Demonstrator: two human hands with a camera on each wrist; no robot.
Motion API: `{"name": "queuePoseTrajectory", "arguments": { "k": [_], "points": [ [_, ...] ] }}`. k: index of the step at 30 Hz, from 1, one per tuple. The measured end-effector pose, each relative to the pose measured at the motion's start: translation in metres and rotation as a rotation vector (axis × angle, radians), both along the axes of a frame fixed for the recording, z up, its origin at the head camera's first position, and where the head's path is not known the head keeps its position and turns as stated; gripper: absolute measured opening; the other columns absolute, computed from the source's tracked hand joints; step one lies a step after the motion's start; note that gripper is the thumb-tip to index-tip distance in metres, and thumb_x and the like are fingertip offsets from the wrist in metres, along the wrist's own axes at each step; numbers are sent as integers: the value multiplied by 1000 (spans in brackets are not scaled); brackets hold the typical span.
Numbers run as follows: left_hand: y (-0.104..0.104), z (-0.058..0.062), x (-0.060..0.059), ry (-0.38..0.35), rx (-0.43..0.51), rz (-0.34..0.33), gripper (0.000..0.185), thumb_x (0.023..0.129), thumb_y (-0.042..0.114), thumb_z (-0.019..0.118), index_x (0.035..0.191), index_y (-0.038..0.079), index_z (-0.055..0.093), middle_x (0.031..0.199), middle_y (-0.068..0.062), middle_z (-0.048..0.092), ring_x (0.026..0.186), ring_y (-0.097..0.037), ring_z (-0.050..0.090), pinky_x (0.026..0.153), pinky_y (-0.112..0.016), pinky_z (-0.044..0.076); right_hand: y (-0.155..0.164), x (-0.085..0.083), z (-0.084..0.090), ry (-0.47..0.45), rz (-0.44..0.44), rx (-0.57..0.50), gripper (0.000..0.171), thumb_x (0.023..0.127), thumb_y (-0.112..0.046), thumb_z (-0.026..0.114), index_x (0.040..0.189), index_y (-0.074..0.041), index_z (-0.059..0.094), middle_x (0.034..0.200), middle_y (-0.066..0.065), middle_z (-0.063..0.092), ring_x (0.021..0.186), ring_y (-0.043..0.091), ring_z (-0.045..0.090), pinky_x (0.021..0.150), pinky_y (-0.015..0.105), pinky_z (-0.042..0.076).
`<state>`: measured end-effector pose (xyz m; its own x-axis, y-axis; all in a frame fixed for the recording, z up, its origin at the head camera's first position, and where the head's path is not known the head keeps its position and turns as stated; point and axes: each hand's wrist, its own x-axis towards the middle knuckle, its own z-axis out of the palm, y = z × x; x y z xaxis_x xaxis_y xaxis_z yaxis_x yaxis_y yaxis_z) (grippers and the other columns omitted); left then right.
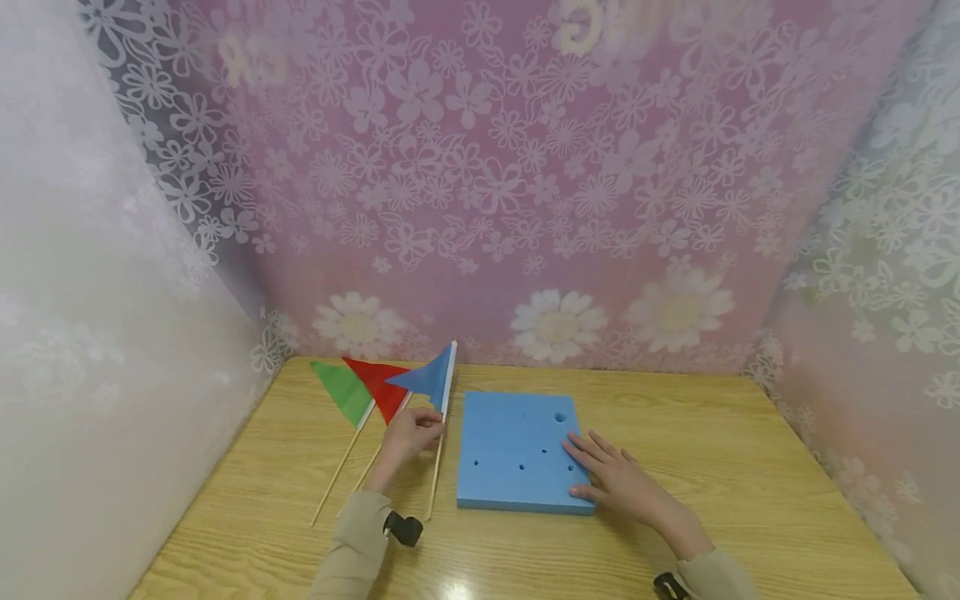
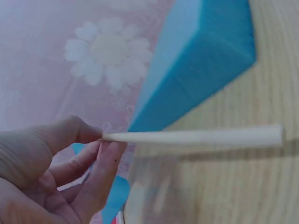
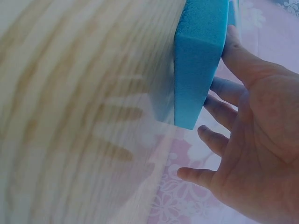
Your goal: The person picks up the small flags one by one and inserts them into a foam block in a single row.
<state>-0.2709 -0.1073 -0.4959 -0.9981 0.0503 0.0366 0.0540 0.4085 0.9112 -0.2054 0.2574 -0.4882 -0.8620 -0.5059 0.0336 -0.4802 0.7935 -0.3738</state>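
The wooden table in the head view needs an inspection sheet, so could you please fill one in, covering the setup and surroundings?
Surface: wood-grain table, with a bright reflection near the front.
Job's things: blue flag held by its stick; red flag and green flag on the table to the left; blue block with several holes, no flag in them.
Clutter: nothing seen.
Grippers: left hand pinches the blue flag's stick; right hand touches the block's right side, fingers spread.
Cables: nothing seen.
Surroundings: pink flowered backdrop behind the table, paler flowered panels at both sides.
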Motion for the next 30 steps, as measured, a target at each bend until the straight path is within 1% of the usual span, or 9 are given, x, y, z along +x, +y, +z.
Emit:
{"name": "queuePoseTrajectory", "arguments": {
  "k": [2, 4, 9, 12, 15, 18, 24, 27, 30],
  "points": [
    [3, 6, -1, 6, 74, -15, 15, 93, 3, 71, 104, -7, 72, 92, -14, 73, 73, -22, 72, 70, -38, 64, 0, 1, 0, 1, 0, 1, 76, 97, -49, 62, 157, -9, 38, 162, 14, 34, 148, 48, 24, 105, 81, 25],
    [7, 13, -1, 30, 133, -37, 16, 94, 2, 70, 105, -9, 71, 94, -17, 72, 76, -24, 71, 73, -43, 63, 1, 1, -1, 1, 2, -1, 76, 97, -50, 61, 157, -9, 38, 163, 14, 33, 148, 48, 25, 105, 81, 25],
    [26, 27, 1, 109, 202, -78, 17, 95, 2, 69, 109, -9, 69, 97, -22, 71, 81, -24, 70, 76, -46, 63, 3, 2, -5, 17, 11, -28, 74, 99, -49, 60, 158, -10, 37, 163, 15, 33, 148, 49, 25, 104, 82, 23],
    [38, 33, 1, 138, 236, -95, 19, 95, 4, 70, 110, -7, 70, 100, -21, 71, 85, -27, 72, 75, -42, 63, 6, 0, -12, 43, 19, -21, 74, 99, -50, 58, 159, -13, 35, 164, 13, 32, 148, 48, 25, 104, 82, 22],
    [52, 38, 2, 169, 244, -116, 21, 95, 8, 71, 112, -4, 71, 103, -19, 72, 90, -28, 72, 73, -36, 63, 10, -3, -20, 56, 23, 4, 73, 100, -54, 54, 160, -18, 32, 165, 8, 29, 150, 44, 23, 106, 81, 22],
    [67, 44, 2, 220, 248, -141, 22, 96, 10, 71, 114, -4, 70, 104, -18, 72, 92, -30, 71, 72, -31, 63, 12, -6, -25, 61, 17, 22, 73, 101, -56, 52, 161, -21, 30, 167, 4, 26, 152, 40, 22, 107, 80, 22],
    [100, 51, 1, 309, 319, -192, 22, 97, 9, 69, 115, -4, 70, 105, -20, 72, 95, -35, 71, 73, -28, 62, 10, -5, -24, 69, 16, 22, 73, 101, -55, 53, 160, -18, 33, 166, 8, 29, 150, 44, 24, 105, 82, 22],
    [117, 53, 0, 330, 346, -201, 22, 98, 10, 69, 116, -3, 70, 107, -19, 72, 97, -33, 71, 73, -26, 62, 8, -3, -19, 56, 11, 25, 73, 101, -55, 52, 160, -16, 33, 165, 9, 29, 150, 44, 24, 105, 82, 21],
    [133, 52, -1, 354, 377, -206, 22, 98, 12, 68, 116, -1, 70, 108, -18, 72, 98, -30, 71, 74, -26, 62, 6, -1, -15, 60, 11, 20, 72, 101, -53, 53, 159, -15, 34, 164, 10, 31, 148, 46, 25, 104, 83, 22]
  ]
}}
